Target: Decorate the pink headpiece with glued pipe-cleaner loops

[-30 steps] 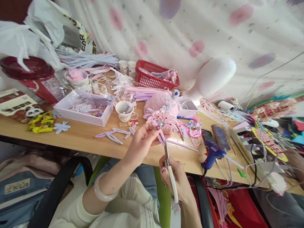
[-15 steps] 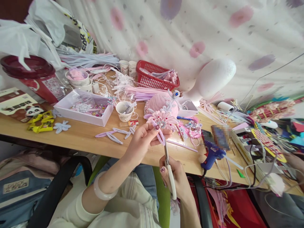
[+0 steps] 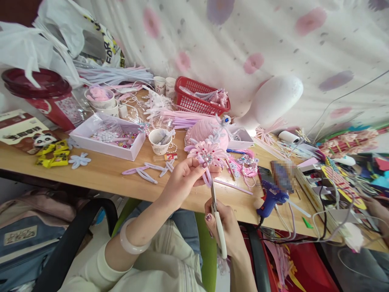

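Note:
My left hand (image 3: pixel 179 182) is closed, pinching a looped lilac pipe cleaner (image 3: pixel 208 177) between thumb and fingers. Below it, my right hand (image 3: pixel 227 221) grips white-handled scissors (image 3: pixel 219 233), their blades pointing up at the loop's lower end. Whether the blades touch the fuzzy stem is too small to tell. Just behind my left fingertips sits a pink flower (image 3: pixel 209 153) with pearls and red beads. A pink ball of yarn (image 3: pixel 199 134) lies behind that flower. Left of my wrist rest bent lilac and white pipe cleaner pieces (image 3: pixel 146 174).
A white box of beads (image 3: pixel 121 150), a paper cup (image 3: pixel 159 148) and a red basket (image 3: pixel 182 101) stand on the table. At right lies a blue glue gun (image 3: pixel 270 200) with cables. A white foam head (image 3: pixel 273 99) leans behind. Another person's hand (image 3: pixel 377 211) shows at far right.
My left thumb and fingers have shifted slightly to the right, covering more of the loop. The scissors remain at its lower end, nearly unmoved.

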Demonstrator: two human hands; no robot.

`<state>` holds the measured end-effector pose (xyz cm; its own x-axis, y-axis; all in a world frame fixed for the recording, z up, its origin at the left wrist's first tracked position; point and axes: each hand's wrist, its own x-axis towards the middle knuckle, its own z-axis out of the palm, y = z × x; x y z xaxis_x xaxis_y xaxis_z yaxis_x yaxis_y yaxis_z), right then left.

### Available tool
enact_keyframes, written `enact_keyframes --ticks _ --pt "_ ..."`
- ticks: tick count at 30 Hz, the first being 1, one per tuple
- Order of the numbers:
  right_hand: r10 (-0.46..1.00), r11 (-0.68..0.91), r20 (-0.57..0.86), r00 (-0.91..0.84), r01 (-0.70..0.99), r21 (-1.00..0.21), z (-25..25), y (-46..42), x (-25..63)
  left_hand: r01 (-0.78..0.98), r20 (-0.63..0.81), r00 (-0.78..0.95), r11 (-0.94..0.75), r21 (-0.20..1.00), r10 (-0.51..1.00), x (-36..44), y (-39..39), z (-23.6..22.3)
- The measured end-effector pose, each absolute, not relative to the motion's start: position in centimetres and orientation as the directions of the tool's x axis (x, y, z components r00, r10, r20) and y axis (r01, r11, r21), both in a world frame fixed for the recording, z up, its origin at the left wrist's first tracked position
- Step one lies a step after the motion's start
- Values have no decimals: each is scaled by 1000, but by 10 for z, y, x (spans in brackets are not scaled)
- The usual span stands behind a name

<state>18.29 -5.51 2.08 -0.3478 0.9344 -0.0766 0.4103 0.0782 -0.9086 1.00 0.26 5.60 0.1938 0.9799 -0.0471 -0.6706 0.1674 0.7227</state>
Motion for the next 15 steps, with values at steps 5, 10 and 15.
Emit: enact_keyframes --ticks 5,10,15 --pt "943 84 -73 -325 443 -892 20 -55 185 -659 -50 187 163 735 981 10 3 55" --pt "949 96 -60 -311 463 -881 20 -56 185 -667 -55 180 163 727 982 10 3 55" --pt "946 113 -42 -322 449 -886 18 -55 184 -666 -52 184 164 728 981 10 3 57"
